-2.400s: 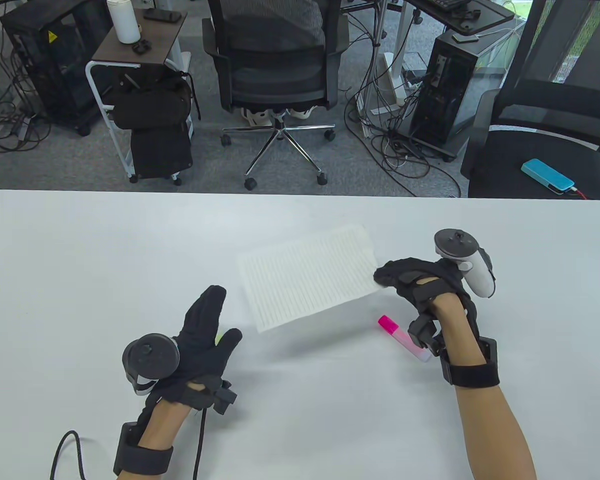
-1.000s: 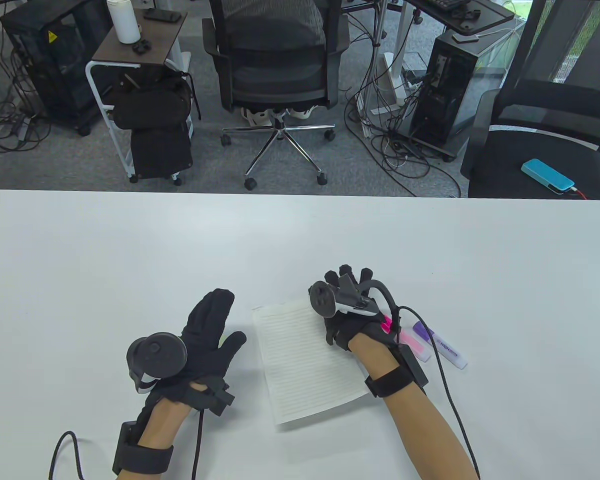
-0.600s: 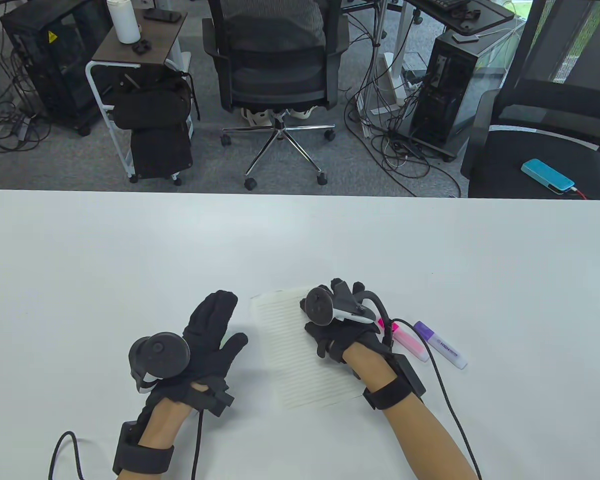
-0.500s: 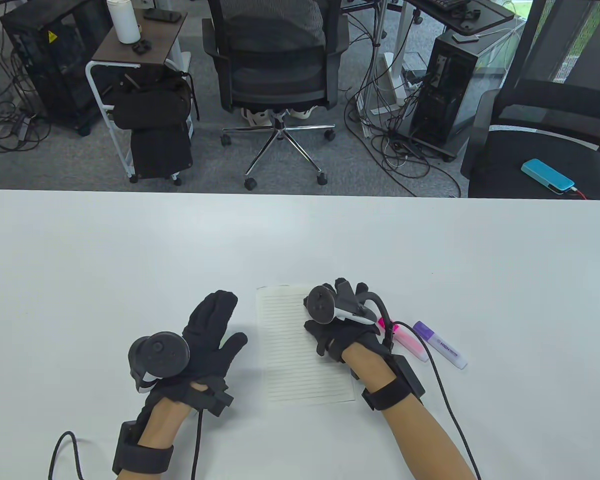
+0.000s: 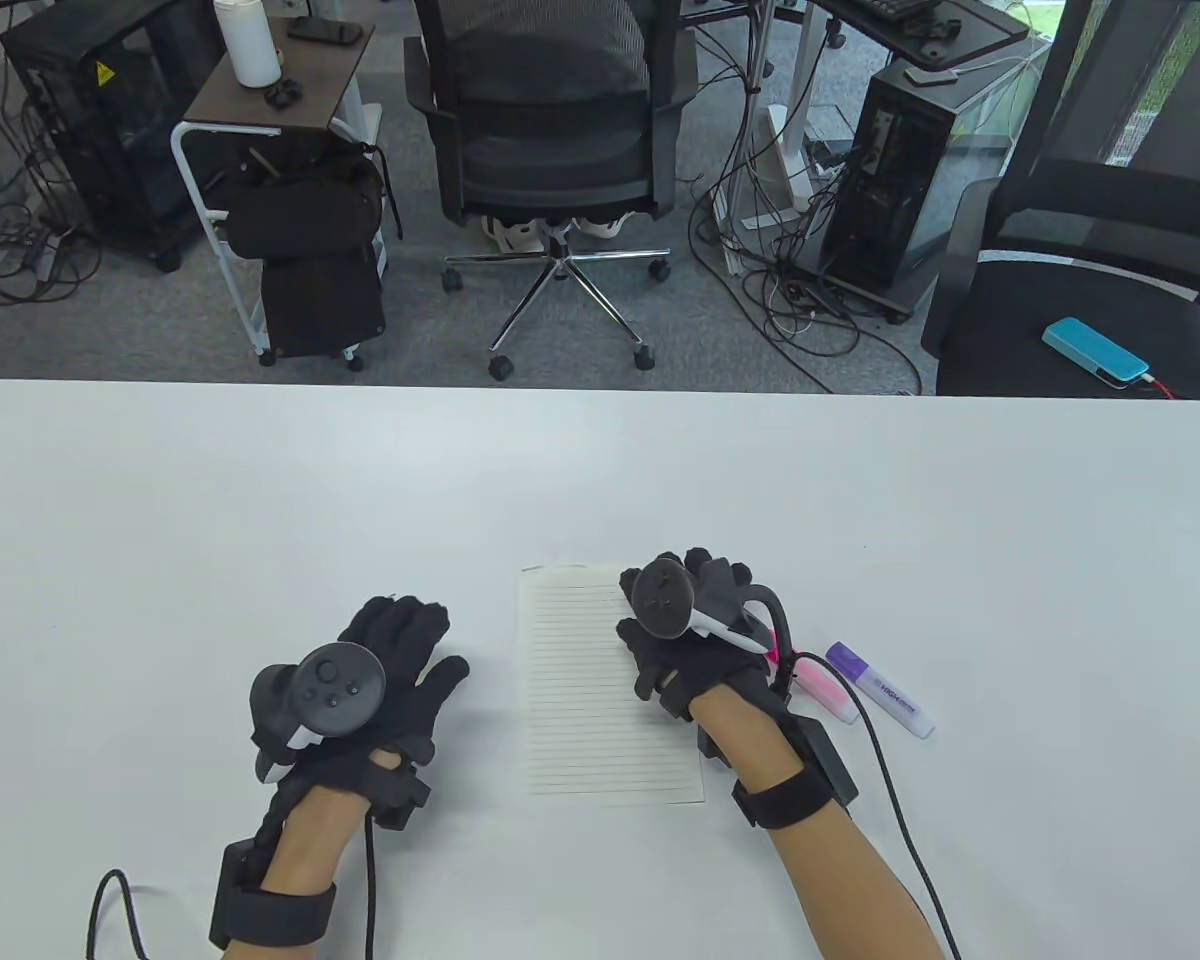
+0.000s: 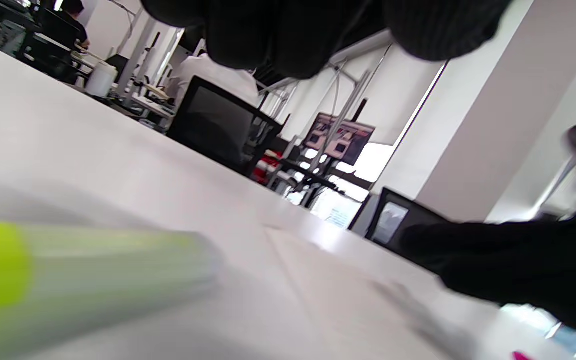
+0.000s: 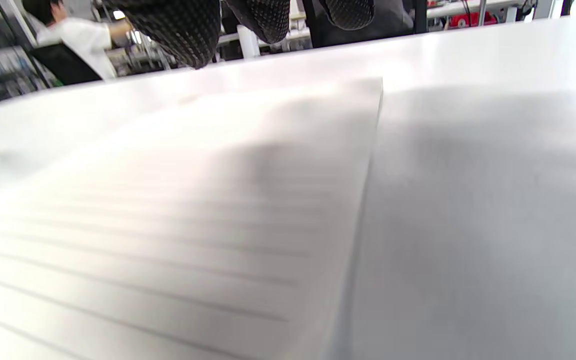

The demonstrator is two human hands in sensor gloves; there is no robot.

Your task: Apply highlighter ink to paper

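A lined sheet of paper [image 5: 600, 700] lies straight on the white table [image 5: 600, 470], near the front edge. My right hand [image 5: 685, 590] rests palm down on the paper's upper right part, fingers spread, holding nothing; its fingertips [image 7: 188, 30] hang over the paper [image 7: 218, 200] in the right wrist view. My left hand [image 5: 400, 640] lies palm down left of the paper, over a yellow-green highlighter [image 6: 68, 270] that lies on the table under it; the fingers [image 6: 268, 35] are above it, not around it. A pink highlighter [image 5: 822, 690] lies right of my right wrist, partly hidden.
A purple highlighter [image 5: 880, 690] lies beside the pink one. Glove cables [image 5: 890, 780] trail across the table near both forearms. Office chairs [image 5: 560, 130] and computer towers stand beyond the far table edge.
My right hand dragged the paper from the middle of the table toward me and turned it straight. My left hand rolled palm down and now covers the yellow-green highlighter.
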